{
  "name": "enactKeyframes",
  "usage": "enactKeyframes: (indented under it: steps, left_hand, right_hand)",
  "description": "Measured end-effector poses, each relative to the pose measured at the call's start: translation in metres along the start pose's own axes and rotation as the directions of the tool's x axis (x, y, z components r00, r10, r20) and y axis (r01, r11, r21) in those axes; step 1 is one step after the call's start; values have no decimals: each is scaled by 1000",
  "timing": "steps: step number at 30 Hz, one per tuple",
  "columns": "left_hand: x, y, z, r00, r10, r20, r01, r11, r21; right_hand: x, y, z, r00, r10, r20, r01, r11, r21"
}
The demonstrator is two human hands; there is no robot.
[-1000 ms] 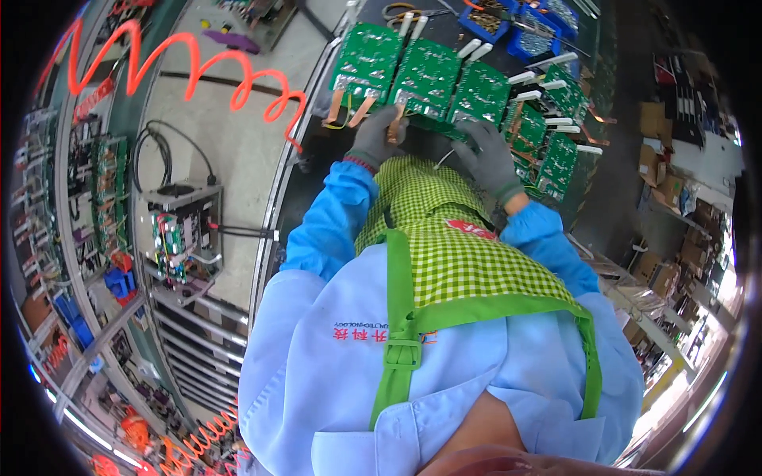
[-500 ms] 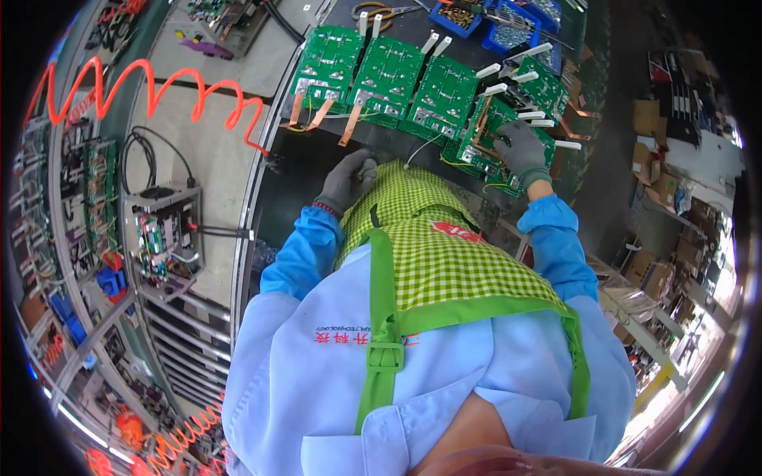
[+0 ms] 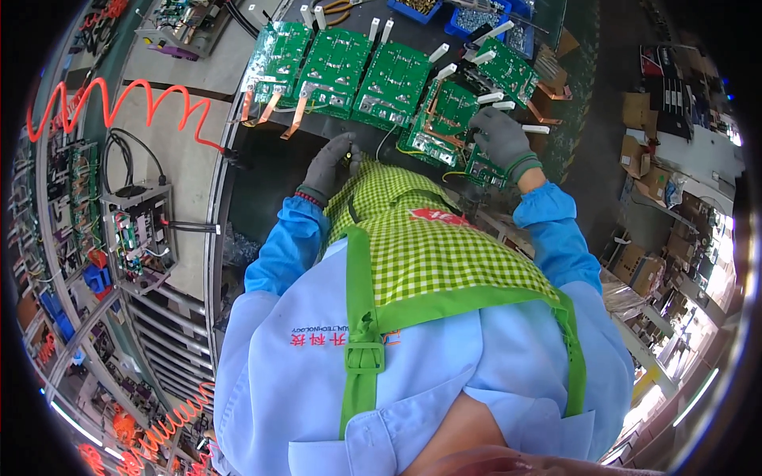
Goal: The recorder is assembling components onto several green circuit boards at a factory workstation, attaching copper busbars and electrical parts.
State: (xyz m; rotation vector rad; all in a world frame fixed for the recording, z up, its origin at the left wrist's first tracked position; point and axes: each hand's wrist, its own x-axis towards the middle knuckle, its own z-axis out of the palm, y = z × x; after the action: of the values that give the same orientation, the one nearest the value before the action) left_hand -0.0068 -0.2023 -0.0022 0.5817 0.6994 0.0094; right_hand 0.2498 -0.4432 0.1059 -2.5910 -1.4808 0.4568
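My left hand point(image 3: 329, 165), in a grey glove, is beside the checked apron at the bench's near edge. Its fingers are curled round a small dark item, too little seen to name. My right hand point(image 3: 502, 141), gloved alike, lies at the right side of a green circuit board point(image 3: 454, 105) with a copper strip point(image 3: 434, 119) on it. The right fingers are bent in toward that board's edge; what lies between them is hidden. Below that hand sits a smaller green board piece point(image 3: 483, 170). Another green circuit board point(image 3: 508, 70) lies just beyond, with copper tabs point(image 3: 552, 94) at its right.
More green boards point(image 3: 332, 63) stand in a row to the left, with white posts and copper tabs point(image 3: 294, 119). Blue bins point(image 3: 468, 22) of small hardware and orange-handled pliers point(image 3: 336, 14) lie behind. A red coiled hose point(image 3: 163, 99) hangs at left; cardboard boxes point(image 3: 635, 155) stand right.
The whole view has shifted, so the bench appears farther left. My right hand has moved from over the board with the copper strip to its right side. The left hand stays near the apron.
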Motion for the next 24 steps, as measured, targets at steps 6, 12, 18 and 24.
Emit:
enactKeyframes:
  steps: [6, 12, 18, 24]
  left_hand:
    - [8, 6, 14, 998, -21, -57, 11, 985, -173]
    - [29, 3, -4, 991, 18, -135, -48, 973, -225]
    - [44, 12, -1, 980, 52, -193, -113, 940, -321]
    - [54, 15, -12, 987, 12, -163, -75, 921, -381]
  right_hand:
    - [7, 7, 20, 995, -85, -53, 76, 986, -148]
    - [8, 10, -6, 998, -53, -31, 41, 951, -306]
    - [9, 16, -40, 992, -2, -129, -19, 987, -160]
    - [16, -24, -28, 979, 112, -173, -11, 865, 502]
